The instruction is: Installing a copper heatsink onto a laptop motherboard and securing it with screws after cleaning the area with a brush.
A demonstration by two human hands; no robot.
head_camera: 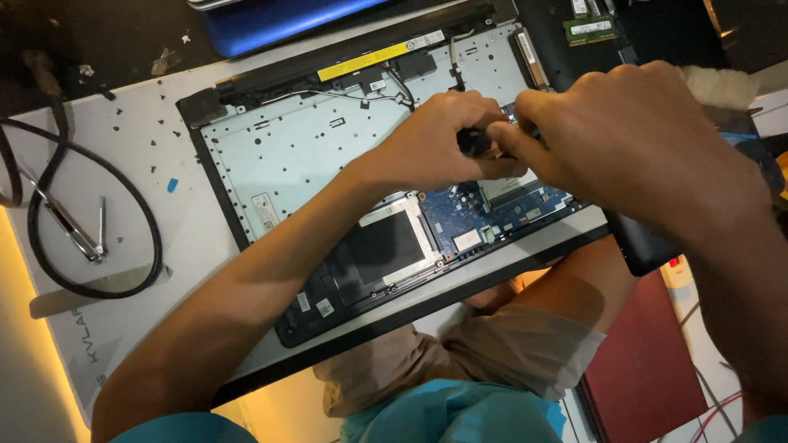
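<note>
A small black part [474,141] sat above the opened laptop chassis [328,156], pinched between both grips: the left hand [439,139] closed on it from one side, the right hand [632,135] from the other, fingertips meeting just over the blue circuit board [460,221]. The chassis, a pale perforated metal tray with a black rim, overhung the table [123,131] toward the person's lap. Left of the chassis lay a looped black cable [148,221] and metal tweezers [82,238], well apart.
</note>
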